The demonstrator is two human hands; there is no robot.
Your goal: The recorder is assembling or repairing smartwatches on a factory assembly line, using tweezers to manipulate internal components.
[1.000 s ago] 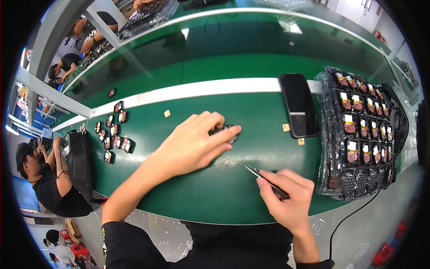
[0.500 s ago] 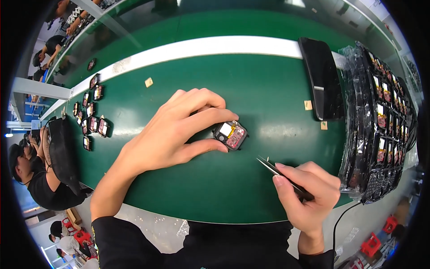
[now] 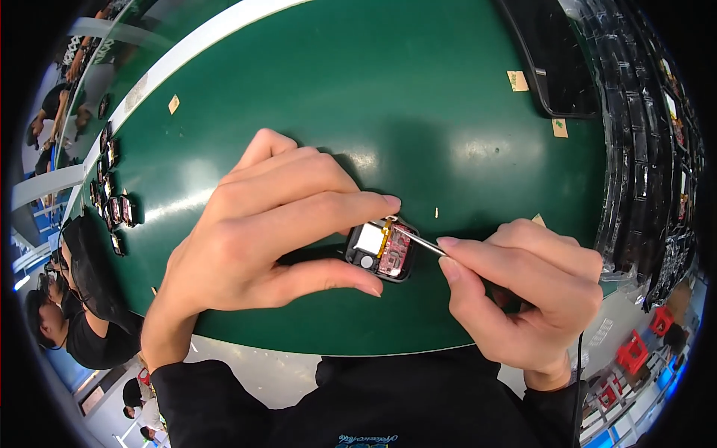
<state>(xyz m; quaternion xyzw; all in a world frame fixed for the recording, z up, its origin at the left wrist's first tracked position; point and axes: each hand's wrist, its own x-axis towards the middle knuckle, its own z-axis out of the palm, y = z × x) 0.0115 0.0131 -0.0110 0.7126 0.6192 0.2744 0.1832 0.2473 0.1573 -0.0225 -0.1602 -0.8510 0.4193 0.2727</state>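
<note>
A small black watch case [image 3: 355,263], its inside exposed, lies on the green table in front of me. Inside it are a white rectangular block, a yellow flex strip and a red circuit board [image 3: 395,256]. My left hand [image 3: 261,224] steadies the case, index finger at its upper edge and thumb at its lower edge. Pinched in my right hand [image 3: 530,291] are slim metal tweezers [image 3: 422,242]. Their tips are over the upper part of the board, near the yellow strip; whether they grip anything there is too small to tell.
Several similar cases [image 3: 119,211] lie at the far left, near a co-worker [image 3: 97,321] and a black bag [image 3: 93,269]. A flat black object [image 3: 560,67] and stacked plastic trays [image 3: 624,149] stand at the right. A tiny pale sliver [image 3: 437,212] and paper pieces [image 3: 517,81] dot the table.
My right hand has brought the tweezers left and up to the case, their tips now over the board. The case is turned slightly, and the whole view has shifted closer.
</note>
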